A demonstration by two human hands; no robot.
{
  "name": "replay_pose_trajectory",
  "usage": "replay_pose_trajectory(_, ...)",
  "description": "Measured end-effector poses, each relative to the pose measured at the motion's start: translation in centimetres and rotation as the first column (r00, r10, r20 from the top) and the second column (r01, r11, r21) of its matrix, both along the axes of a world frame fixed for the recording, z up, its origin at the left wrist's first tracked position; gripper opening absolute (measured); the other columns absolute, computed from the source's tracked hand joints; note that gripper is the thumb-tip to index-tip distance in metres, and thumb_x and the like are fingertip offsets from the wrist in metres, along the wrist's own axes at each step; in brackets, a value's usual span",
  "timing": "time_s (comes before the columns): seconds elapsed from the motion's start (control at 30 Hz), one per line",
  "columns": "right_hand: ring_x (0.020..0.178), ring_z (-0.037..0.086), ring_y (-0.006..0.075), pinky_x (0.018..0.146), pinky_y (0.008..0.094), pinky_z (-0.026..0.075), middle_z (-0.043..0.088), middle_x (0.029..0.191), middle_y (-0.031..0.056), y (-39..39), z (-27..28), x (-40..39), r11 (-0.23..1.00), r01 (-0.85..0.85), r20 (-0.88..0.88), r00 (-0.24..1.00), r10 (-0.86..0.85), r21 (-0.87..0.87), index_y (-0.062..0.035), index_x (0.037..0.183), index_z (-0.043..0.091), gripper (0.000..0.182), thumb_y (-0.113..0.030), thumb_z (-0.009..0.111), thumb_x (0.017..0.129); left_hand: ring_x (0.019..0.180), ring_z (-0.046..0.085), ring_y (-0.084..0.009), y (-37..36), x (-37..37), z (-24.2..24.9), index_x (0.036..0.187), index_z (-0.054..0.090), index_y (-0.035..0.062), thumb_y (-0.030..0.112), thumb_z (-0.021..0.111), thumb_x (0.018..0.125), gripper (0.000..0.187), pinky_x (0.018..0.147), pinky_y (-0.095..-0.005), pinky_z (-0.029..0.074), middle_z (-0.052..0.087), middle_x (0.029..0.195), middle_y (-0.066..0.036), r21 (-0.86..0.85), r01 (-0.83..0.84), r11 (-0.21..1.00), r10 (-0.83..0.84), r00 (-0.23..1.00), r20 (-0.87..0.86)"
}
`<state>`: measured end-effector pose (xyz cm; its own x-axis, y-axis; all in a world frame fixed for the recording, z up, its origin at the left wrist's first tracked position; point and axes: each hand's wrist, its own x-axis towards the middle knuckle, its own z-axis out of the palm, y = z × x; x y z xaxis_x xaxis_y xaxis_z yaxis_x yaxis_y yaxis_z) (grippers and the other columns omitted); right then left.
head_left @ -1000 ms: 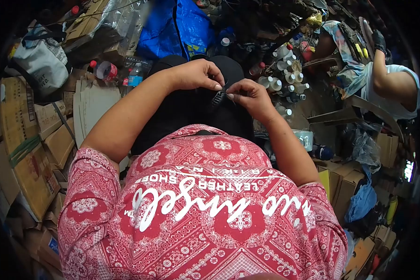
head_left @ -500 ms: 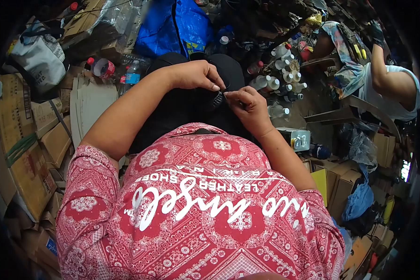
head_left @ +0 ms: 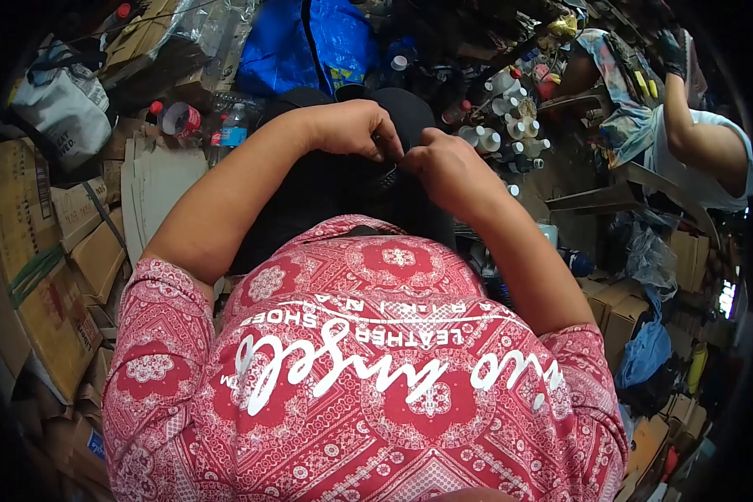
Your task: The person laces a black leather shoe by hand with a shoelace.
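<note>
My left hand [head_left: 356,130] is closed in a pinch above the black cloth [head_left: 309,197] over my lap. Close to its fingertips, my right hand [head_left: 448,171] is also pinched, its back turned up. Between and just below the two hands hangs a small dark ridged object [head_left: 386,178]. It is partly covered by the fingers, and its kind is hard to make out against the black cloth. Both sets of fingertips seem to meet at its upper end.
Several plastic bottles [head_left: 514,125] stand ahead to the right, near a large blue bag [head_left: 305,50]. Flattened cardboard [head_left: 38,251] and a white bag [head_left: 63,113] lie at left. Another person [head_left: 703,155] works at far right. A blue plastic bag [head_left: 642,351] lies nearer.
My right hand has turned over and its forearm has swung up and outward, covering more of the ridged object. My left hand stays almost where it was, fingers slightly more curled.
</note>
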<state>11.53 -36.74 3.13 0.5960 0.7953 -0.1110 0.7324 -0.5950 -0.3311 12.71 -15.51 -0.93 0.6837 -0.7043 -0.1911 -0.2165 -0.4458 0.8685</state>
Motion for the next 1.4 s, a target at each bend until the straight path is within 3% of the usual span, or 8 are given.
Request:
replay_pose_trajectory(0.47,0.073,0.066,0.0267,0.070,0.0356,0.051,0.067,0.077,0.0130,-0.4,-2.7,1.4,0.967,0.150,-0.270,0.958,-0.092,0.205,-0.0064,0.089,0.071,0.015,-0.011,0.066,0.076,0.084,0.059,-0.0220,-0.8,-1.6,-1.7,0.086,0.068,0.0063,0.004,0.077,0.066,0.022,0.077,-0.0318,0.048,0.057,0.086,-0.006,-0.078,-0.355,0.932,0.360,0.876,0.321)
replay_pose_trajectory(0.67,0.062,0.053,0.0096,0.061,0.0248,0.044,0.059,0.071,-0.0001,-4.9,-2.7,2.6,0.826,0.548,-0.880,0.448,-0.157,0.132,-0.0055,0.094,0.069,0.021,-0.024,0.063,0.086,0.087,0.060,-0.0289,1.8,-7.9,1.0,0.096,0.065,0.0041,0.011,0.071,0.075,0.022,0.078,-0.0347,0.047,0.061,0.092,-0.012,0.050,-0.509,0.859,0.446,0.794,0.413)
replay_pose_trajectory(0.8,0.067,0.049,0.0078,0.072,0.0304,0.043,0.052,0.074,-0.0022,-10.4,-0.3,1.5,0.066,0.926,-0.806,0.287,0.517,0.372,-0.0032,0.108,0.062,0.028,-0.026,0.055,0.093,0.076,0.062,-0.0222,7.6,-10.4,3.3,0.085,0.066,-0.0009,0.015,0.067,0.081,0.016,0.069,-0.0327,0.047,0.063,0.079,-0.011,0.269,-0.534,0.801,0.495,0.845,0.204)
replay_pose_trajectory(0.87,0.073,0.053,0.0087,0.076,0.0343,0.044,0.054,0.075,-0.0021,-13.6,-0.3,2.8,0.192,0.866,-0.775,0.287,0.564,0.461,-0.0056,0.112,0.061,0.027,-0.025,0.056,0.093,0.074,0.058,-0.0123,10.2,-9.9,4.2,0.083,0.065,-0.0012,0.021,0.066,0.085,0.022,0.065,-0.0279,0.045,0.061,0.077,-0.006,0.445,-0.542,0.713,0.622,0.781,-0.047)
replay_pose_trajectory(0.97,0.076,0.055,0.0088,0.078,0.0275,0.045,0.061,0.084,-0.0023,-14.0,-1.5,1.6,0.588,0.738,-0.862,0.491,-0.128,0.333,-0.0055,0.112,0.064,0.025,-0.020,0.058,0.092,0.081,0.058,-0.0132,10.5,-8.5,3.2,0.083,0.063,0.0012,0.027,0.059,0.091,0.027,0.072,-0.0294,0.045,0.062,0.088,-0.007,0.304,-0.650,0.696,0.683,0.731,0.001)
replay_pose_trajectory(1.0,0.076,0.056,0.0092,0.076,0.0253,0.045,0.062,0.087,-0.0025,-12.4,-1.9,0.5,0.715,0.652,-0.722,0.619,-0.309,0.253,-0.0035,0.110,0.064,0.025,-0.020,0.059,0.092,0.082,0.058,-0.0143,8.9,-7.8,2.9,0.080,0.061,0.0040,0.030,0.055,0.094,0.030,0.075,-0.0314,0.044,0.061,0.089,-0.007,-0.159,-0.746,0.647,0.703,0.664,-0.253)
replay_pose_trajectory(1.13,0.064,0.056,0.0188,0.064,0.0302,0.045,0.064,0.075,0.0105,-9.8,-2.9,-2.9,0.817,0.577,-0.415,0.739,-0.530,-0.016,-0.0028,0.095,0.067,0.029,-0.031,0.062,0.089,0.067,0.052,-0.0159,2.5,-5.3,5.5,0.063,0.046,0.0126,0.034,0.043,0.099,0.042,0.074,-0.0343,0.041,0.051,0.070,-0.003,-0.526,-0.846,-0.087,0.151,0.510,-0.847)
replay_pose_trajectory(1.4,0.066,0.053,0.0382,0.069,0.0454,0.037,0.055,0.064,0.0162,-11.9,-4.4,-4.2,0.932,0.359,-0.090,0.928,-0.361,-0.040,-0.0052,0.069,0.052,0.038,-0.035,0.051,0.093,0.044,0.026,-0.0096,6.5,-2.4,1.7,0.057,0.032,0.0166,0.034,0.046,0.098,0.047,0.054,-0.0271,0.031,0.025,0.049,0.004,-0.519,-0.838,0.169,0.356,0.543,-0.760)
